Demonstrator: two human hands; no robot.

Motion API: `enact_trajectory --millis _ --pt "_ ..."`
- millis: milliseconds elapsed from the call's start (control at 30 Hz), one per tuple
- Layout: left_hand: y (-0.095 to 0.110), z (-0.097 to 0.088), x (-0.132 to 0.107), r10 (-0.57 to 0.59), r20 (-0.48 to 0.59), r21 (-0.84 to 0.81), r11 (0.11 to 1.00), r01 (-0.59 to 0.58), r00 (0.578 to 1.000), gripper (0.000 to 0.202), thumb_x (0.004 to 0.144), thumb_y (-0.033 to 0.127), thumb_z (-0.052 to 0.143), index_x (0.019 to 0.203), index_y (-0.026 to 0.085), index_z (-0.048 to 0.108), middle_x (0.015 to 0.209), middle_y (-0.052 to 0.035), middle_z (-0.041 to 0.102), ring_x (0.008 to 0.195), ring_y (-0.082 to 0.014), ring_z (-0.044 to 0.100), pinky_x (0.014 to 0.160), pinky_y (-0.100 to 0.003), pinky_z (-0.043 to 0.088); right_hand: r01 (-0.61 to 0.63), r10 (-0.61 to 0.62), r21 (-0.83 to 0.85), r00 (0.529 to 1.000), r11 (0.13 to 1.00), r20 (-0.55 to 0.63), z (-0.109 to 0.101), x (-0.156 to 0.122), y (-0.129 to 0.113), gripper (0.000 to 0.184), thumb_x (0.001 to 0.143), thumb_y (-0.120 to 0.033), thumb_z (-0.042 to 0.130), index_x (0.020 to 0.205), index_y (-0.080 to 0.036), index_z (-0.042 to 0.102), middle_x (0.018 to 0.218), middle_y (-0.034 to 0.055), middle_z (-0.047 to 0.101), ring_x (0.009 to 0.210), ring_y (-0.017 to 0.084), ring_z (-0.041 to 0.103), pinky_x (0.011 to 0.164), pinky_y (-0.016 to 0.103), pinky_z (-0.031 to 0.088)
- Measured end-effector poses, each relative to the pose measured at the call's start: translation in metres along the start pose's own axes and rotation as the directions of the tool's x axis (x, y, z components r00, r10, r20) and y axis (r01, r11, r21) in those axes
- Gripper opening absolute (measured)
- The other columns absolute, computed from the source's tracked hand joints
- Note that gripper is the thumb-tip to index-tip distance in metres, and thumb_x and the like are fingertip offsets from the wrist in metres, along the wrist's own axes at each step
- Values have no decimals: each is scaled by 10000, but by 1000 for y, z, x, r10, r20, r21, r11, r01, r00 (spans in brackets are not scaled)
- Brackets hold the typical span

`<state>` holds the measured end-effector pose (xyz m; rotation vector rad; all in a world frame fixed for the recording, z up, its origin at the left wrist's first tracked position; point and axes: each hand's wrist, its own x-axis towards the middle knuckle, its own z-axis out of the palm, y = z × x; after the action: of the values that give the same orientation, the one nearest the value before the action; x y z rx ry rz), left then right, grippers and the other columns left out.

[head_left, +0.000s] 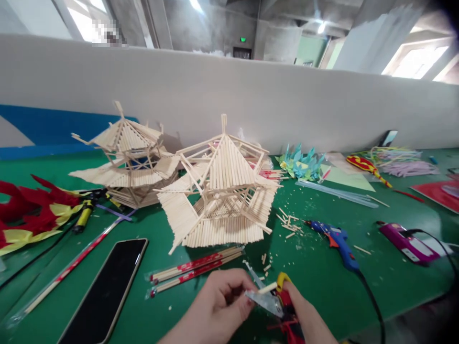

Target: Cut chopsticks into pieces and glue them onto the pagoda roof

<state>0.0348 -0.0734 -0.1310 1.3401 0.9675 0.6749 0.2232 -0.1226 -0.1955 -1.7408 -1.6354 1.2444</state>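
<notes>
My left hand (218, 303) is closed in a pinch on a short wooden stick (267, 288). In my right hand (310, 313) are scissors (267, 303) with red and yellow handles. Their blades are apart, with the stick lying between them. Just beyond my hands stands a pavilion model (229, 167) built of thin wooden sticks, its roof partly covered. A second stick pavilion (125, 162) is behind it to the left. Near my left hand lie packs of sticks (195, 270) in clear and red wrappers. Short cut pieces (289, 222) are scattered right of the nearer model.
A phone (107, 286) lies at the left, near red and yellow cloth shapes (34, 210). At the right are a blue glue gun (335, 239) with a cord and a purple device (409, 241). Glue sticks (337, 193) and a teal paper flower (301, 162) lie before a partition (229, 91).
</notes>
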Motion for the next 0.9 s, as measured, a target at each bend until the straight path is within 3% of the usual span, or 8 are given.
enact_trajectory --millis 133,267,333,467,633,767,833,900 --pt "4 1 2 -87 48 -65 994 90 995 167 718 292 517 611 164 529 513 52 428 472 -77 349 456 -166 262 29 -29 -43 1000 999 11 4 -1 6 493 604 -259 558 1073 -150 452 849 83 655 771 206 607 667 277 451" --pt "-8 10 -3 262 -129 367 909 -199 956 187 774 207 443 684 161 600 625 -22 553 590 -129 471 575 -215 356 54 -54 -24 998 998 -29 6 -1 3 512 601 -267 533 1080 -133 412 865 117 650 784 219 614 668 290 460" --pt "-11 11 -4 337 -116 414 872 -263 934 192 782 200 439 719 162 616 646 -32 576 604 -135 486 594 -222 362 76 -75 51 997 996 -22 5 -1 -1 490 592 -238 540 1057 -162 406 851 87 652 732 188 624 619 246 466" --pt "-5 4 1 12 4 -11 1000 -12 1000 199 747 303 509 639 148 574 556 16 496 512 -88 401 485 -179 292 14 -18 122 999 992 32 -1 -2 -6 467 592 -227 593 1032 -208 437 722 -4 643 590 141 620 522 193 441" --pt "-4 -1 7 -146 172 -267 945 189 974 279 672 415 586 604 149 532 463 70 381 420 -54 281 413 -169 198 -34 34 67 999 997 11 -4 0 -2 343 599 -259 617 927 -218 521 641 -27 614 616 142 610 549 192 433" --pt "-13 6 0 36 -52 77 997 -32 998 213 767 300 474 695 142 597 563 6 507 517 -100 438 512 -196 332 -90 90 77 996 993 4 2 5 3 312 615 -284 606 911 -223 530 627 -32 608 565 140 598 509 197 427" --pt "-15 8 -4 226 -86 282 940 -193 970 217 786 233 432 728 148 623 641 -31 572 597 -128 494 584 -215 367 -105 104 90 994 990 19 5 7 4 317 610 -285 609 911 -221 531 624 -32 612 560 145 602 498 198 423" --pt "-13 7 -7 270 -76 296 925 -237 960 201 777 211 441 741 161 632 679 -38 598 638 -135 511 610 -212 370 -113 110 94 993 989 30 7 8 4 321 595 -284 619 899 -220 536 637 -27 621 594 158 614 513 202 426"
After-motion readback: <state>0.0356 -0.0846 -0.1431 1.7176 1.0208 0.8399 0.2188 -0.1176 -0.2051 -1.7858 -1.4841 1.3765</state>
